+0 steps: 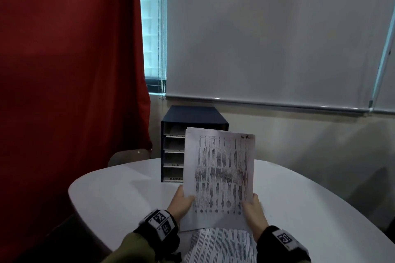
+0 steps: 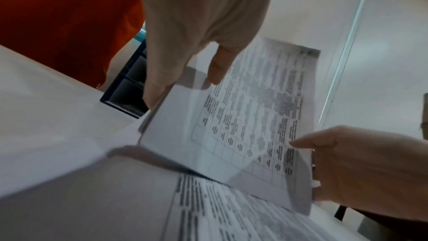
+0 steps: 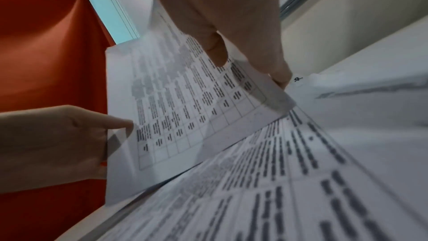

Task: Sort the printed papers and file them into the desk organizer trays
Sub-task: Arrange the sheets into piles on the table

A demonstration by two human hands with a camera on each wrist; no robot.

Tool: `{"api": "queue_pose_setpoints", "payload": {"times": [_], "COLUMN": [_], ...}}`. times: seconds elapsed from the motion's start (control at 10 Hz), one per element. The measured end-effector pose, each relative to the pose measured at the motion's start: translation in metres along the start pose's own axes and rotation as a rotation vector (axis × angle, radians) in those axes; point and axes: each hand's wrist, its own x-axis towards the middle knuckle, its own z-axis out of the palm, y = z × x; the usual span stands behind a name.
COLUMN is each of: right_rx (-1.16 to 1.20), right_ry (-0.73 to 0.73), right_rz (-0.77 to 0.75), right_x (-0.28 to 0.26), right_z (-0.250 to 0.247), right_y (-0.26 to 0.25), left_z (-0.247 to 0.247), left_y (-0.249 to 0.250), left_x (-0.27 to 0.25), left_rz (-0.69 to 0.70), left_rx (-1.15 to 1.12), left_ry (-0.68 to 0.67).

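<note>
I hold a printed sheet (image 1: 220, 175) with a table of dark text upright above the white table (image 1: 119, 196). My left hand (image 1: 181, 200) pinches its lower left edge, thumb on the front. My right hand (image 1: 253, 209) pinches its lower right edge. The same sheet (image 2: 254, 116) shows from below in the left wrist view, and the sheet (image 3: 185, 107) shows in the right wrist view too. A stack of printed papers (image 1: 220, 245) lies flat on the table under my hands. The dark blue desk organizer (image 1: 173, 145) with several labelled trays stands behind the sheet, partly hidden by it.
A red curtain (image 1: 70, 70) hangs at the left. A lowered white roller blind (image 1: 267, 34) covers the window behind the organizer. A chair back (image 1: 128, 157) shows beyond the table's left edge. The table's curved edge (image 1: 72, 192) runs close at the left.
</note>
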Motion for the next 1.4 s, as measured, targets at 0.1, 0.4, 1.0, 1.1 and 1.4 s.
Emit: {"api": "queue_pose_setpoints", "payload": {"times": [0.1,0.4,1.0,1.1,1.4], "right_rx": [-0.060,-0.102,-0.131,-0.012,0.615], "right_ry": [0.026,-0.173,-0.297,-0.228,-0.091], "right_rz": [0.037,0.272,0.369,0.459,0.365], "right_x": [0.005,0.025,0.135,0.144,0.165], "right_z": [0.007,0.011,0.048,0.047,0.075], "right_y": [-0.004,0.001,-0.041,-0.045,-0.062], "left_z": [0.008,-0.032,-0.071,-0.063,-0.057], "left_y": [-0.008,-0.031,0.007,0.003,0.022], "left_x": [0.010,0.042,0.100,0.128,0.158], "left_rz": [-0.053,-0.269,-0.351,-0.353,-0.203], "left_rx": [0.062,0.182,0.007,-0.171,-0.630], "left_ry": [0.027,0.016,0.095,0.185,0.230]}}
